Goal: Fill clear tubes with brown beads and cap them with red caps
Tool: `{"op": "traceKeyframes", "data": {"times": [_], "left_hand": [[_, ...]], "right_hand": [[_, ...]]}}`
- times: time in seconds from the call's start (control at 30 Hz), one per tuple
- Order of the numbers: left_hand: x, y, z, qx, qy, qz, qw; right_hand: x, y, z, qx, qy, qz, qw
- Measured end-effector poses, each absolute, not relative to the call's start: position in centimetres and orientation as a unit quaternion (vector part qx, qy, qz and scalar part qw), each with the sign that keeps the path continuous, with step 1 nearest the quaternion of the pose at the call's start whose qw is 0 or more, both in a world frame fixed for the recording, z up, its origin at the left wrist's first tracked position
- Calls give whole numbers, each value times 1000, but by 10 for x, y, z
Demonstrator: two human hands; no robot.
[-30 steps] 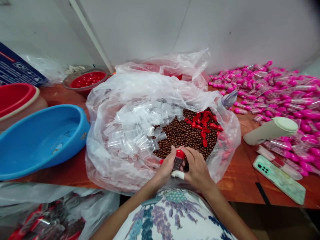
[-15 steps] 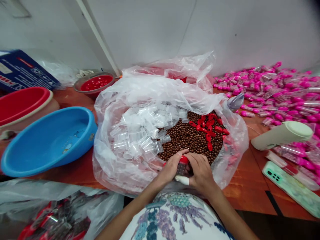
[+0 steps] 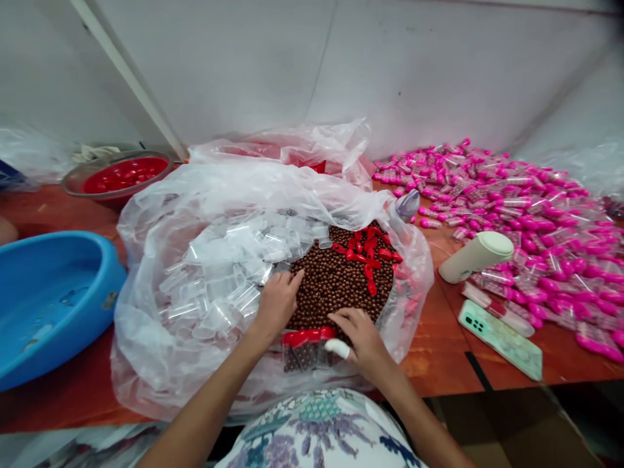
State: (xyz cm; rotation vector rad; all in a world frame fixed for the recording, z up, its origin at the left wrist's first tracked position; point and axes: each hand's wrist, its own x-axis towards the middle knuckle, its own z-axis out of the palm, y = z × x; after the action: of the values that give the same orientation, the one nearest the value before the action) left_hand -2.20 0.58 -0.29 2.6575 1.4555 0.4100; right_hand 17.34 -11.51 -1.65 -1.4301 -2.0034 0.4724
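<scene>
My left hand reaches to the border between a heap of clear plastic cups and loose brown balls. Its thumb stands apart, and its fingertips touch or nearly touch a cup; they are partly hidden. My right hand, with a white wrap on one digit, is open over the near edge of the balls. Beside it, several ball-filled clear containers with red caps lie in a row. Red spoon-like pieces rest on the balls at the far right.
A translucent plastic bag surrounds the cups and balls. The blue basin stands left, a bowl of red pieces behind it. Pink-capped containers pile up right, near a pale cylinder and a phone.
My hands have parted: the red-capped container they held together is let go, now apparently among those in the row. My left hand has moved forward to the cups. The view has turned right.
</scene>
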Motion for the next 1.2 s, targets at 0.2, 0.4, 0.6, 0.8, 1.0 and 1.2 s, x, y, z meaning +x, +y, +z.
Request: {"op": "traceKeyframes", "data": {"times": [0.2, 0.4, 0.6, 0.8, 1.0, 1.2], "left_hand": [[0, -3, 0, 794, 463, 262, 296], [7, 4, -24, 687, 517, 302, 413], [12, 11, -33, 674, 542, 279, 418], [21, 18, -38, 655, 530, 285, 458], [33, 21, -42, 595, 503, 251, 575], [46, 19, -41, 592, 493, 260, 581]], "right_hand": [[216, -87, -25, -697, -598, 45, 394], [234, -71, -37, -704, -614, 69, 349], [233, -80, -39, -701, -588, 124, 385], [237, -85, -38, -703, -571, 149, 397], [234, -88, -38, -700, -564, 155, 410], [233, -88, -38, -702, -545, 173, 425]]}}
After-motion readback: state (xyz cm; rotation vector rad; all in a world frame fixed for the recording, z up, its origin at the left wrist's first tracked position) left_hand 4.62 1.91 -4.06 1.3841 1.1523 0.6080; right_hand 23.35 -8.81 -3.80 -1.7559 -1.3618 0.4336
